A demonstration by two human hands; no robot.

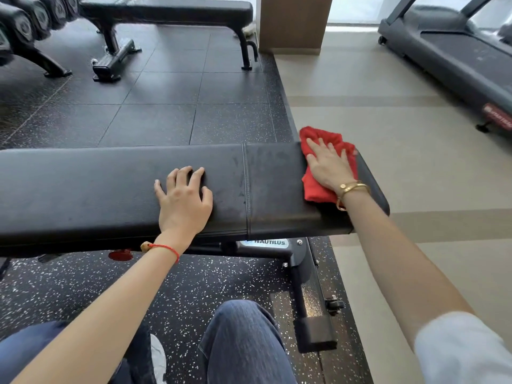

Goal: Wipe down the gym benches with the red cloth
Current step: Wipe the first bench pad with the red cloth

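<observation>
A black padded gym bench [97, 184] runs across the middle of the head view, with a stitched seam right of its centre. The crumpled red cloth [315, 189] lies on the bench's right end, partly hanging past the far edge. My right hand [328, 164] lies flat on top of the cloth, fingers straight and spread, pressing it onto the pad. My left hand [184, 199] rests on the pad near the middle, fingers slightly bent, holding nothing. A second black bench [171, 8] stands farther back on the dark mat.
A dumbbell rack [25, 31] stands at the far left. A treadmill [454, 51] occupies the far right on the beige floor [374, 106]. A brown pillar [293, 23] rises behind the mat's corner. The near bench's steel frame [302, 273] and my knees are below.
</observation>
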